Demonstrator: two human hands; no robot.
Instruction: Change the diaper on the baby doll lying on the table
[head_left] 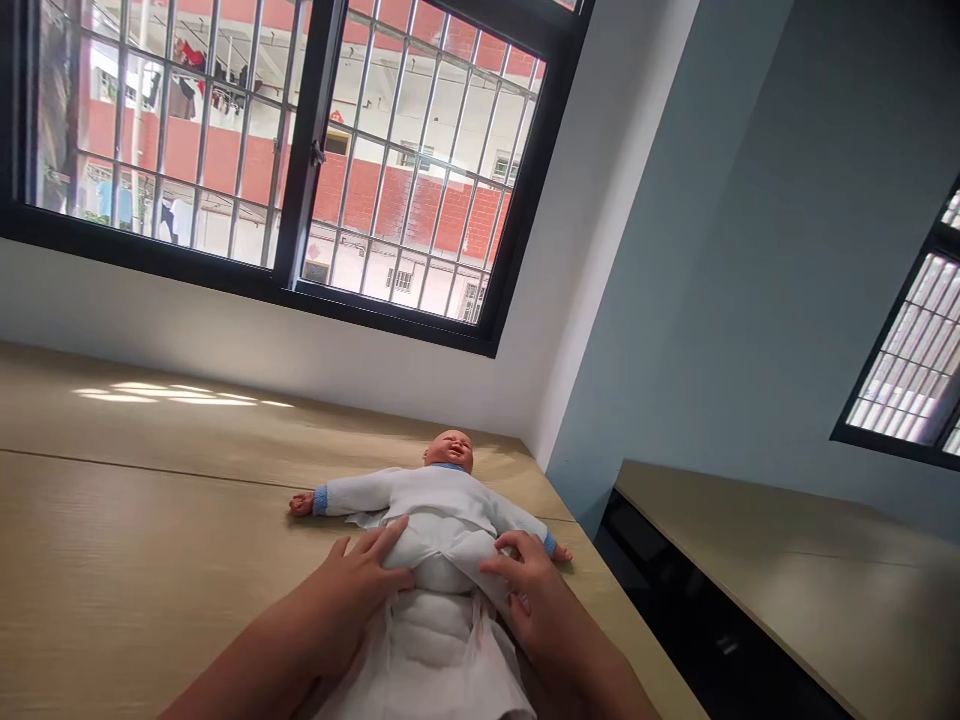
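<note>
A baby doll lies on its back on a pale wood-grain table, with its head towards the wall and its arms spread. It wears a white top with blue cuffs. A white padded cloth covers its lower body and runs towards me, and its far part bunches over the doll's belly. My left hand presses on that cloth from the left side, fingers spread over it. My right hand holds the cloth's right edge with curled fingers. The doll's legs are hidden.
A black-framed barred window sits in the wall behind the table. The table's right edge runs close past my right hand. Beyond a dark gap stands a second wood-grain surface, below another barred window.
</note>
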